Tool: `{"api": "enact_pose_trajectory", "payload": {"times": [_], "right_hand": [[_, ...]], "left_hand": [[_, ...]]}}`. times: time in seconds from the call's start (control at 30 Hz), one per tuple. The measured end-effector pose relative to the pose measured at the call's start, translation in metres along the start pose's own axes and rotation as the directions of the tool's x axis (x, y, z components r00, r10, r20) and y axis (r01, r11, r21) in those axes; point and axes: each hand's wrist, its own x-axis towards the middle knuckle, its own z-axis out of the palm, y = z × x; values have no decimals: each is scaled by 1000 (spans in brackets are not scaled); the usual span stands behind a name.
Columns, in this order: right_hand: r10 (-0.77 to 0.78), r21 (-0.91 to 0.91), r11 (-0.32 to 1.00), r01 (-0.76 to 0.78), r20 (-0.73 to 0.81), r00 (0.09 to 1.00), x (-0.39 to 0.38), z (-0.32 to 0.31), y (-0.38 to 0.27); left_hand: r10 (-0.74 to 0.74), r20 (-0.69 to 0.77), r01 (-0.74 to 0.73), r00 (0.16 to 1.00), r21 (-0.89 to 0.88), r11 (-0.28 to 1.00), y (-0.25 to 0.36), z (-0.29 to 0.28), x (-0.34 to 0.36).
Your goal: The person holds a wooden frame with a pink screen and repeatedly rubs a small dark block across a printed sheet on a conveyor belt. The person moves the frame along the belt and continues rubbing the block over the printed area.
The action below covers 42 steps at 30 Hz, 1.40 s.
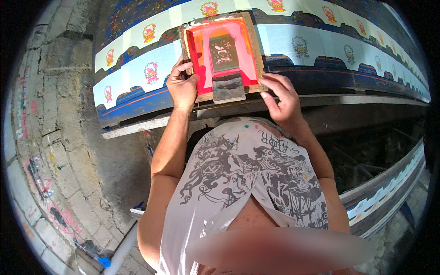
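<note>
A wooden printing screen [256,55] with pink and red ink inside lies over a row of pale printed pieces [321,41] on the long bench. My left hand [183,85] grips the screen's left side. My right hand [280,98] holds its lower right edge, fingers curved along the wood. A dark, ink-stained flat squeegee [228,87] rests at the screen's near end, overhanging it slightly. The middle of the screen shows a small pink design on olive mesh.
The bench's pale front rail [130,131] runs just beyond my body. A second bench [385,192] with pale pieces is at the lower right. Cracked, paint-marked paving [55,160] lies at left, with a pipe [123,247] near the lower edge.
</note>
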Motion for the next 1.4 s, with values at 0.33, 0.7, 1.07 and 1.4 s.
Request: {"api": "enact_pose_trajectory", "payload": {"times": [0.33, 0.7, 1.07, 1.4], "right_hand": [[-276, -157, 921, 357, 386, 880, 61, 69, -44], [-283, -192, 881, 432, 516, 808, 94, 96, -56], [-254, -331, 865, 377, 359, 898, 208, 115, -21], [-277, -336, 872, 356, 261, 925, 216, 124, 9]], "left_hand": [[34, 27, -35, 999, 38, 999, 4, -28, 19], [-1, -16, 3, 1000, 117, 993, -7, -71, 13], [64, -26, -59, 998, 184, 981, 11, -71, 11], [81, -8, -75, 997, 272, 959, 7, -53, 25]]}}
